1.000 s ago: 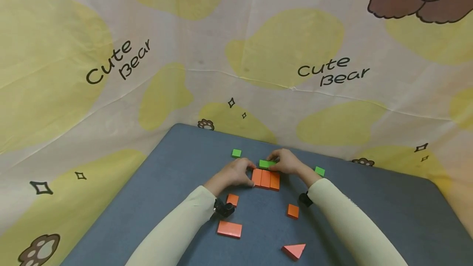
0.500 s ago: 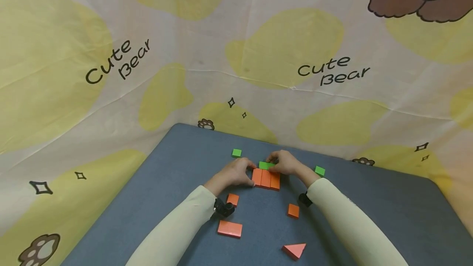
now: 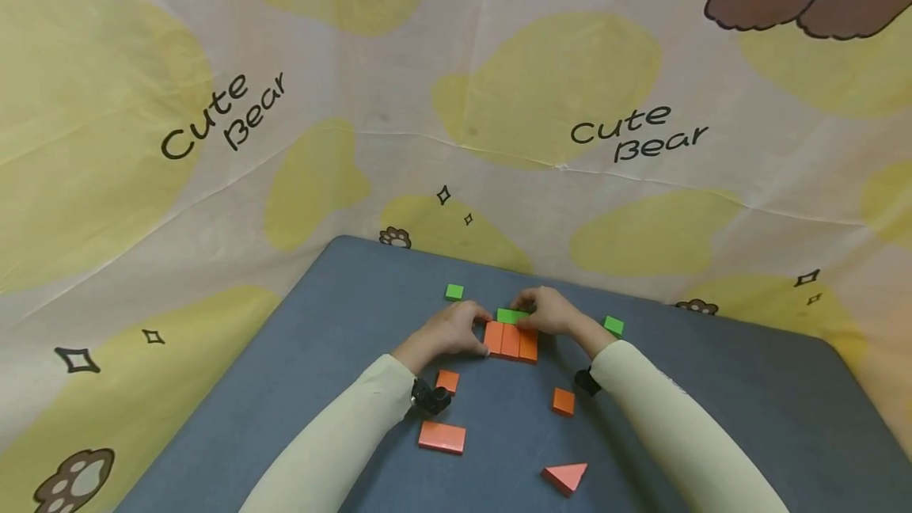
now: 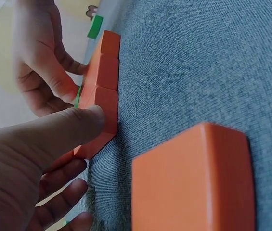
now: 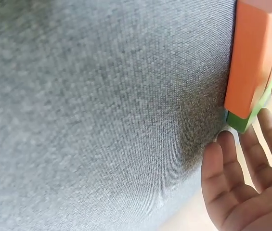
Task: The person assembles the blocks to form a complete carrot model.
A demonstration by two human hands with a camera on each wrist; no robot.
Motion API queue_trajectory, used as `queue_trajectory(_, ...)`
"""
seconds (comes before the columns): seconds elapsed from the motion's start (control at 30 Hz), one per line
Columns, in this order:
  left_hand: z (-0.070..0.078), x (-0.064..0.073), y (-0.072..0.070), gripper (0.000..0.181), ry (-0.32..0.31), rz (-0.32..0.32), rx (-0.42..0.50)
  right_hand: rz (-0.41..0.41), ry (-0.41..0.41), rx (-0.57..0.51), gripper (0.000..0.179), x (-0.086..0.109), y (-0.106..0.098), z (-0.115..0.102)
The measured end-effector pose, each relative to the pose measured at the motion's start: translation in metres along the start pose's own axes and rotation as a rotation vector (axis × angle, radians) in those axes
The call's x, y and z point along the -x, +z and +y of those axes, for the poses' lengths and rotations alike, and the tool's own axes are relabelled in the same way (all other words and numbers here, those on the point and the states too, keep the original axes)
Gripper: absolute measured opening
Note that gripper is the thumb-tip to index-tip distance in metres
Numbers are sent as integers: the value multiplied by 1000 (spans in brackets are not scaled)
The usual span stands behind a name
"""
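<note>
Three orange rectangular blocks [image 3: 510,340] lie side by side, their long sides touching. Along their far ends runs a long green block [image 3: 510,315]. My left hand [image 3: 452,329] holds the leftmost orange block, its thumb [image 4: 90,118] pressed on the near end and its fingers reaching round the far side. At the green block, my right hand [image 3: 552,311] has its thumb on the near side and fingers behind, pinching it near its right end. In the right wrist view the fingertips lie close around the green block's end [image 5: 239,120].
Small green blocks lie at the back left [image 3: 454,292] and right [image 3: 613,326]. Nearer are two small orange blocks, one by the left wrist [image 3: 447,381] and one further right [image 3: 563,402]. A coral rectangular block [image 3: 442,437] and a pink triangular block [image 3: 565,478] lie in front.
</note>
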State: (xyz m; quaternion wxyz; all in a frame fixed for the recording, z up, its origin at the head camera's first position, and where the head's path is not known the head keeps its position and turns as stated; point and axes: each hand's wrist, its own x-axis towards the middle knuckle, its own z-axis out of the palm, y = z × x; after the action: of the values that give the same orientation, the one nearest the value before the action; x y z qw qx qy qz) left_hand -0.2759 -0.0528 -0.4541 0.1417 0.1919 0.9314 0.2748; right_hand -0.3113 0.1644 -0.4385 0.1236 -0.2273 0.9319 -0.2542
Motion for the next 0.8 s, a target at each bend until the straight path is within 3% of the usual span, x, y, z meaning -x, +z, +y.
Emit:
queue_trajectory(0.4,1,3,-1,56,8,18,30,26,39,-54,33,19,-13,4)
queue_trajectory(0.8,-3,-1,2,57,21,24,54,98,0,-49,33,43,-29,26)
